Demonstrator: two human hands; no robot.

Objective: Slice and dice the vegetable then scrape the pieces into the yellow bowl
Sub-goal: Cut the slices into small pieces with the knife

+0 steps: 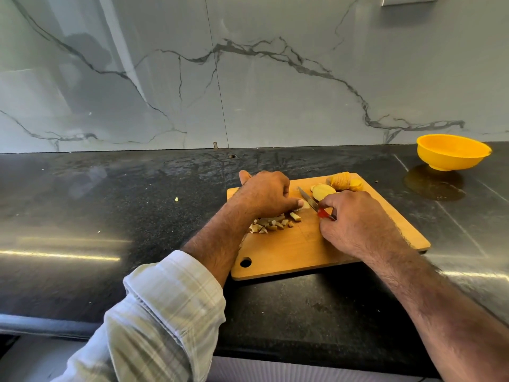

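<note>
Wooden cutting board (308,249) lies on dark counter (124,216). Left hand (264,193), fingers curled, holds down a pale potato piece (303,204) at board centre. Right hand (355,221) grips a red-handled knife (314,204); blade tip points away, just beside the held piece. Diced pieces (272,223) heaped near left wrist. Sliced rounds (334,184) rest at board's far edge. Yellow bowl (451,153) stands well apart, far right on counter.
</note>
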